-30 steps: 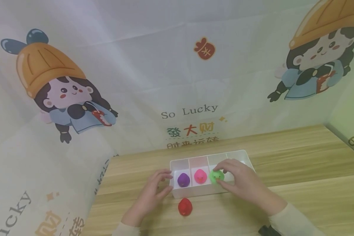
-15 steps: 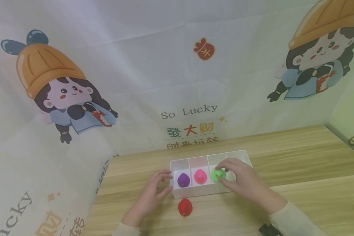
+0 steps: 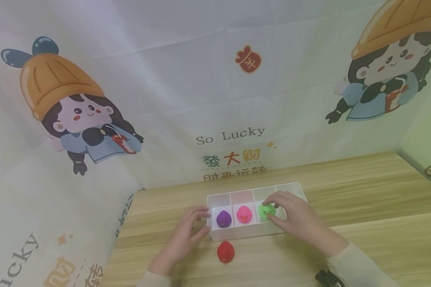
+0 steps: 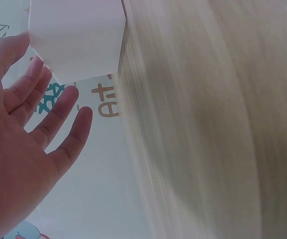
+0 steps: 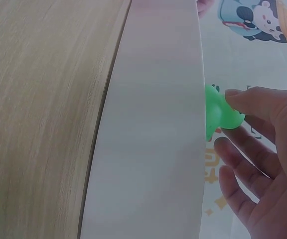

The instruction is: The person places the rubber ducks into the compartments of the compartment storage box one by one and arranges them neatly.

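Observation:
A white divided box point(image 3: 244, 233) lies on the table. My right hand point(image 3: 297, 213) pinches a green rubber duck point(image 3: 267, 211) between thumb and finger at the third compartment. In the right wrist view the duck point(image 5: 222, 110) shows partly above the box's rim, the thumb on its head. A purple duck point(image 3: 224, 219) is in the leftmost compartment, a pink duck point(image 3: 244, 215) in the second. My left hand point(image 3: 188, 227) rests its fingertips at the box's left end; in the left wrist view its fingers point(image 4: 76, 134) are spread and relaxed. A red duck point(image 3: 225, 252) sits on the table before the box.
The wooden table point(image 3: 362, 191) extends on both sides of the box. A printed cloth point(image 3: 172, 87) hangs behind and at the sides. A black object point(image 3: 328, 278) is by the right sleeve. The fourth compartment is largely hidden by the right hand.
My right hand has shifted the green duck slightly right and away from me, over the divider side into the third compartment's area. The left hand and the other ducks stay put.

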`<act>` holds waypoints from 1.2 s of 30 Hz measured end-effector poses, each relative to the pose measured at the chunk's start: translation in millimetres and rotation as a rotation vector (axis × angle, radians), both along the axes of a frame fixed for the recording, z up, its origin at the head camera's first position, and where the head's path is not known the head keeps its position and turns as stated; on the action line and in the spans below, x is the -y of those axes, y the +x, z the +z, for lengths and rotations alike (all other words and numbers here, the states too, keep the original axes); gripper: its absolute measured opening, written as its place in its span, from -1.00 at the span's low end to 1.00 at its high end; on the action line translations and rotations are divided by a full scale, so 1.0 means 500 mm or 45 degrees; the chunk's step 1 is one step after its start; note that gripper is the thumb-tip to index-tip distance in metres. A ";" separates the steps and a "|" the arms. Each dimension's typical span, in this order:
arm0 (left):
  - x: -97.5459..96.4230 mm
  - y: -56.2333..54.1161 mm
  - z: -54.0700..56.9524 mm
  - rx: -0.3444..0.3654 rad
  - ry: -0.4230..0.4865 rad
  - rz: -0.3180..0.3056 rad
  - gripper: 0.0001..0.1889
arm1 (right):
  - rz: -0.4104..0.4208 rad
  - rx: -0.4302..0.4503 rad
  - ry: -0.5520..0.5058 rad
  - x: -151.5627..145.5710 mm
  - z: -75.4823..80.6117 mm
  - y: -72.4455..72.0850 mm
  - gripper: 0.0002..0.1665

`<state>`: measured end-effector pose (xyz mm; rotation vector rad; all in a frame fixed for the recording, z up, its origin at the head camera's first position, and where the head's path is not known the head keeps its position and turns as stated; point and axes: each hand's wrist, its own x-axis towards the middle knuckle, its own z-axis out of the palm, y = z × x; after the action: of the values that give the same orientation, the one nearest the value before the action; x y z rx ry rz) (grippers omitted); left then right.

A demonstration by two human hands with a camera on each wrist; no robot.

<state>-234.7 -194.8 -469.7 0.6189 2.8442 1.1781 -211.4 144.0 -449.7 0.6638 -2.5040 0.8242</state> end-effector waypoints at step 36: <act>0.000 0.001 0.002 -0.018 -0.026 0.000 -0.68 | 0.009 0.218 0.036 -0.002 -0.008 -0.040 -0.68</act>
<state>-234.3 -195.0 -468.8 0.6285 2.8642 1.1473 -231.6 145.0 -453.5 0.6357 -2.6721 0.8835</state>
